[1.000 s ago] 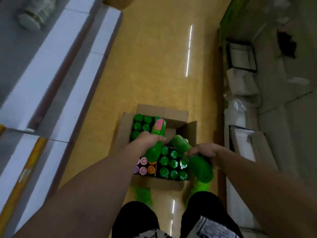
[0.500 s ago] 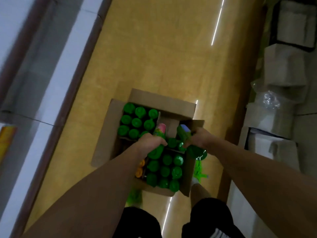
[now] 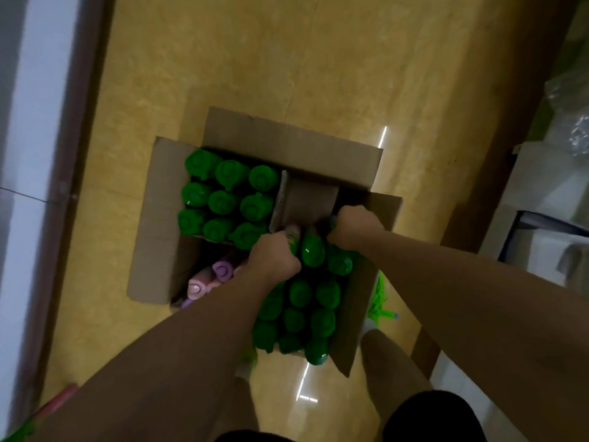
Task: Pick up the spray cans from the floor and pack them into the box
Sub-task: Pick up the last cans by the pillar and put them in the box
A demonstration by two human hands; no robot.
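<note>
An open cardboard box (image 3: 287, 145) stands on the yellow floor, divided into compartments. Several green-capped spray cans (image 3: 223, 199) fill its far-left section, and more green caps (image 3: 302, 311) fill the near-right section. My left hand (image 3: 274, 256) grips a green spray can with a pink label (image 3: 291, 234) and holds it down in the box beside the cardboard divider (image 3: 280, 199). My right hand (image 3: 357, 228) grips another green can (image 3: 338, 263) at the box's right side. A green cap (image 3: 312, 250) shows between my hands. Pink and purple cans (image 3: 210, 279) lie in the near-left section.
White shelving (image 3: 35, 122) runs along the left. White boxes and crinkled plastic (image 3: 567, 129) are stacked on the right. My legs and a green shoe (image 3: 379, 298) stand close behind the box. A pink and green object (image 3: 54, 406) sits at the lower left.
Both hands have gone further down into the box with their cans, toward its far-right compartment. The view has tipped downward and closer to the box.
</note>
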